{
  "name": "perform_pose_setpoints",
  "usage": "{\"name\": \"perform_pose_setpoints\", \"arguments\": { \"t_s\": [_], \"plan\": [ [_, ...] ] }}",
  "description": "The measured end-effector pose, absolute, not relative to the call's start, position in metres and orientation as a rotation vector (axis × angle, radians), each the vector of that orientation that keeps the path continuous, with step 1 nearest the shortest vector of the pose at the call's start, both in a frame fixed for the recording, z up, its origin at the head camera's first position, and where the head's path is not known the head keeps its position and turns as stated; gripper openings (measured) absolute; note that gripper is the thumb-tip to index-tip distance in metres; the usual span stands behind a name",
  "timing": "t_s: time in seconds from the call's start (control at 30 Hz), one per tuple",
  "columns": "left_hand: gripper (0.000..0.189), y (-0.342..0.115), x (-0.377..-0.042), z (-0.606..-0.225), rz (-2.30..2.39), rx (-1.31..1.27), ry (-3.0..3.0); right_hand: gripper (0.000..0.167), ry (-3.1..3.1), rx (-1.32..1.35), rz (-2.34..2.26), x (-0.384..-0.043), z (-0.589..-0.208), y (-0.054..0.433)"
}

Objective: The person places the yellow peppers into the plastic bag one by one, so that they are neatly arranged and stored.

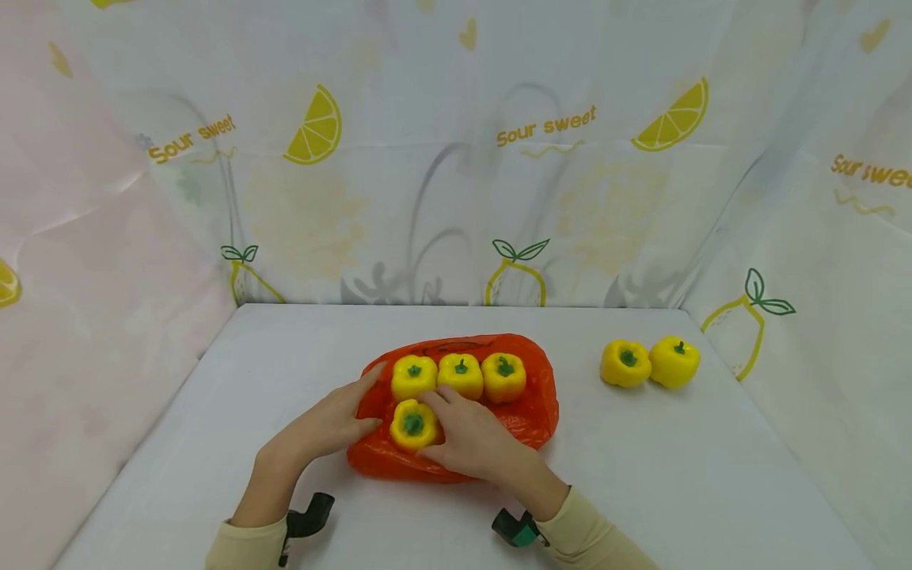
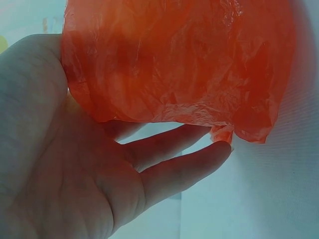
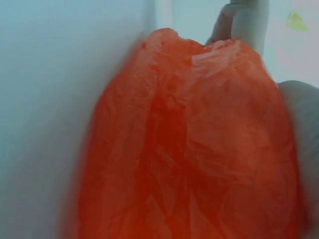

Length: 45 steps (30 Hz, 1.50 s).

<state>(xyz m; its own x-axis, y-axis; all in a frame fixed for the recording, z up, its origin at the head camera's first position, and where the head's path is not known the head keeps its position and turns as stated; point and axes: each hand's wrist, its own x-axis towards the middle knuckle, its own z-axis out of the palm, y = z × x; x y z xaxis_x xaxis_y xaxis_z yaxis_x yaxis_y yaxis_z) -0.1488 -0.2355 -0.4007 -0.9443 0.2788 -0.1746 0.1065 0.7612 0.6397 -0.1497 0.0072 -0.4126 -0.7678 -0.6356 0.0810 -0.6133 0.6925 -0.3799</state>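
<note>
A red plastic bag [image 1: 530, 431] lies with its mouth spread on the white table. Three yellow bell peppers sit in a row in its far part: a left one [image 1: 415, 377], a middle one [image 1: 461, 375] and a right one [image 1: 504, 378]. Nearer, at the front left of the bag, my right hand [image 1: 470, 435] holds another yellow bell pepper [image 1: 412, 426] between fingers and thumb. My left hand [image 1: 331, 423] touches the bag's left side, thumb and fingers spread. In the left wrist view its fingers [image 2: 189, 172] look extended beside the red plastic. The bag hides most of the right hand in the right wrist view.
Two more yellow bell peppers, one [image 1: 626, 364] touching the other [image 1: 674, 362], stand at the table's right rear. A printed lemon cloth [image 1: 442, 182] hangs behind and at both sides. Black wrist devices [image 1: 309, 514] show below each hand.
</note>
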Motion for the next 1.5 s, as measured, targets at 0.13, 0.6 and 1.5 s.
{"name": "perform_pose_setpoints", "arguments": {
  "t_s": [0.13,0.6,1.5],
  "plan": [
    [0.08,-0.236,-0.15,-0.401,0.947,0.297,2.694,0.063,2.871,-1.048,-0.511,-0.151,-0.406,0.013],
    [0.08,-0.236,-0.149,-0.399,0.932,0.27,2.682,0.064,2.833,-0.861,-0.696,-0.163,-0.369,0.052],
    [0.081,-0.235,-0.147,-0.398,0.933,0.267,2.674,0.061,3.089,-0.348,-0.812,-0.219,-0.367,0.182]
  ]
}}
